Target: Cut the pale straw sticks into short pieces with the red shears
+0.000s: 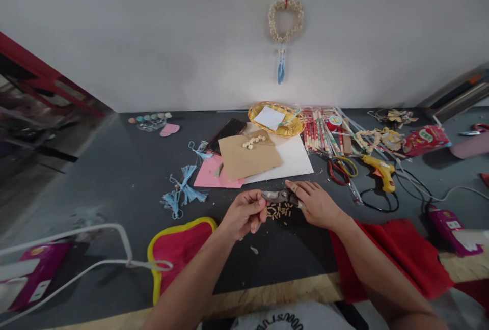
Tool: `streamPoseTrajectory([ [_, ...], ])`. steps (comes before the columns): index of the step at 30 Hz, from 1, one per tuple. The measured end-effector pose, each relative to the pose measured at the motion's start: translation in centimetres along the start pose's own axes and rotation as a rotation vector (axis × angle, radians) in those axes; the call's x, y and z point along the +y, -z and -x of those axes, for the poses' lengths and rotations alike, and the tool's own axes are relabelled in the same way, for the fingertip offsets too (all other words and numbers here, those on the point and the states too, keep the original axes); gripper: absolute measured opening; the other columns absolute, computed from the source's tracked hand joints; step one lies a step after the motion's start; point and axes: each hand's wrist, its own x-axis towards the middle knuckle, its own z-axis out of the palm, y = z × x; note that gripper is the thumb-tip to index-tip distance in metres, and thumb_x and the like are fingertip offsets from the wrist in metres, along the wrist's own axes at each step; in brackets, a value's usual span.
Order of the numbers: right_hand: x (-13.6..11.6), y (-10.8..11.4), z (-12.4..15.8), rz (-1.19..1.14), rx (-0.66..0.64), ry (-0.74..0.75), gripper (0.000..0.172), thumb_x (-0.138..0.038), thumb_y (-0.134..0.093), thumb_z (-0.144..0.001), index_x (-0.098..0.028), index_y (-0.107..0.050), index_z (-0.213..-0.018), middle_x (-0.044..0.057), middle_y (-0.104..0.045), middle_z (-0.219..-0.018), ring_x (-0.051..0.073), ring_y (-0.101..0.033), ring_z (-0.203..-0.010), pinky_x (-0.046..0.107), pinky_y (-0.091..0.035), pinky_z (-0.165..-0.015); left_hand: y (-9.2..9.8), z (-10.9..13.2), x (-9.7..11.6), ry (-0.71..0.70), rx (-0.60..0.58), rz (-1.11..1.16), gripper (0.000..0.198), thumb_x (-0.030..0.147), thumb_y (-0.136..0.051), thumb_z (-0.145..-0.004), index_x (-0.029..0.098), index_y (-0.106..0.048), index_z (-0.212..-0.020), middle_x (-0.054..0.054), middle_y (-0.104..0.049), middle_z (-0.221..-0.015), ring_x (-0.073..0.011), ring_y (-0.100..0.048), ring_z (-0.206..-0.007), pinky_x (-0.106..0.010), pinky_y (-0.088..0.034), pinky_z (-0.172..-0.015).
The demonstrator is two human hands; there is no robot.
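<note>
The brown sheet is taken as reference. Metal cutters are held on its near side, above the tabletop, their handles gripped by the right hand. The fingers of the left hand are drawn together at the blade tip; whether anything is pinched there cannot be told. Short tan pieces are scattered nearer than the sheet, below the cutters. Blue tassels are noted left of the sheet, a yellow glue gun right of it.
</note>
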Motion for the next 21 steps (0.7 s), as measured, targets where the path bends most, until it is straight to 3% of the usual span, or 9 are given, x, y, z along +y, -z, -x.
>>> streamPoseTrajectory([
  [3, 0.1, -0.3, 0.0, -0.018, 0.01, 0.006, 0.065, -0.012, -0.045, -0.081, -0.015, -0.033, -0.145, 0.015, -0.053, -0.133, 0.025, -0.05, -0.116, 0.041, -0.043, -0.094, 0.3, 0.0, 0.0, 0.02, -0.065, 0.04, 0.027, 0.032, -0.076, -0.072, 0.012, -0.058, -0.07, 0.001, -0.062, -0.046, -0.0039, -0.038, -0.022, -0.013, -0.03, -0.025],
  [12, -0.3, -1.2, -0.2, -0.065, 0.073, 0.003, 0.058, -0.011, -0.045, -0.08, -0.013, -0.044, -0.138, 0.013, -0.061, -0.119, 0.023, -0.057, -0.107, 0.038, -0.047, -0.094, 0.4, 0.2, 0.1, 0.022, -0.087, 0.092, 0.023, 0.029, -0.075, -0.074, 0.011, -0.06, -0.07, 0.0, -0.062, -0.046, -0.0038, -0.038, -0.022, -0.013, -0.029, -0.025],
  [21, 0.2, -1.5, -0.5, -0.027, 0.11, 0.027, 0.058, -0.012, -0.046, -0.083, -0.015, -0.041, -0.14, 0.014, -0.058, -0.118, 0.024, -0.056, -0.107, 0.039, -0.048, -0.092, 0.6, 0.3, 0.2, 0.034, -0.162, 0.178, 0.017, 0.023, -0.073, -0.075, 0.01, -0.062, -0.071, 0.0, -0.06, -0.045, -0.0022, -0.035, -0.022, -0.011, -0.029, -0.025],
])
